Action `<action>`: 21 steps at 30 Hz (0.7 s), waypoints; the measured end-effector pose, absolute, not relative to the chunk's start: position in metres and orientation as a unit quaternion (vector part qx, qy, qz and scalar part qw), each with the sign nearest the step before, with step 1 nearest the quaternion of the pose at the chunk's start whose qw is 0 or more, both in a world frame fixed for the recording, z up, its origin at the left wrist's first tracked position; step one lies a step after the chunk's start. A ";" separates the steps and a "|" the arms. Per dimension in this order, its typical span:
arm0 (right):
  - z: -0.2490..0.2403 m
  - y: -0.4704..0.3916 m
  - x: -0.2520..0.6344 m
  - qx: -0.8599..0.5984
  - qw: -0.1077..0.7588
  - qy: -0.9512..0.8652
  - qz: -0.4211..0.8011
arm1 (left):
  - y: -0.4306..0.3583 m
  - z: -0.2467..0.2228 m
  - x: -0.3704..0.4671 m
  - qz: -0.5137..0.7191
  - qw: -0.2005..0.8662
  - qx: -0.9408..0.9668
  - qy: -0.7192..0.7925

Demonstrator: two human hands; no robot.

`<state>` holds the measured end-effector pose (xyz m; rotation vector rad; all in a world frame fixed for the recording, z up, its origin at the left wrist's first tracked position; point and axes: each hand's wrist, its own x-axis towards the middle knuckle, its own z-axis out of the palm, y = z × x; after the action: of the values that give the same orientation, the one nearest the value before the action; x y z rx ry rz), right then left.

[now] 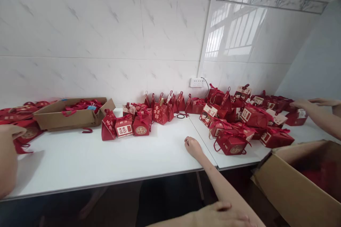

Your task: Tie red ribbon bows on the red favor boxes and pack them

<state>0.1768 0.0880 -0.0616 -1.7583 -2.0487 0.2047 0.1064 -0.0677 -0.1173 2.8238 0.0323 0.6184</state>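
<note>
My right hand point(194, 147) rests on the white table point(149, 159) near its front edge, fingers curled in, with nothing visible in them. Across my right forearm lies my left hand point(223, 214), fingers stretched out, at the bottom of the view. Beyond my right hand are a dark loop of cord point(181, 115) and a row of red triangular boxes point(160, 112). A red box with a white label point(124, 126) stands left of them. To the right of my hand is a red box with ribbon point(232, 142), in front of a pile of similar boxes.
An open cardboard box point(71, 120) with red ribbons sits at the back left. Another person's hand point(12, 133) is at the left edge. Other hands point(302, 105) touch or hover by red boxes at right. A large open carton point(298, 184) stands lower right.
</note>
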 end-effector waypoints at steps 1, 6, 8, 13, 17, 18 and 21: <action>-0.063 0.088 0.177 -0.632 0.217 -0.740 0.069 | -0.062 -0.116 0.093 0.203 0.129 0.971 0.000; -0.071 0.089 0.180 -0.616 0.244 -0.746 0.068 | 0.013 -0.075 0.006 0.375 -0.029 0.908 0.183; -0.075 0.090 0.182 -0.608 0.260 -0.746 0.076 | 0.061 -0.051 -0.031 0.443 -0.084 0.776 0.441; -0.082 0.094 0.185 -0.594 0.302 -0.739 0.097 | 0.146 -0.025 -0.090 0.471 -0.119 0.602 0.634; -0.083 0.094 0.187 -0.590 0.328 -0.730 0.111 | 0.159 -0.033 -0.099 0.429 -0.124 0.563 0.695; -0.083 0.094 0.187 -0.588 0.334 -0.728 0.115 | 0.158 -0.034 -0.099 0.420 -0.123 0.558 0.705; -0.081 0.094 0.186 -0.584 0.355 -0.718 0.134 | 0.154 -0.036 -0.096 0.421 -0.108 0.549 0.714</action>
<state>0.1860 0.0942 -0.0810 -1.5085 -1.8551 0.3458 -0.0963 0.1537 -0.0359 1.8564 2.4111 1.4215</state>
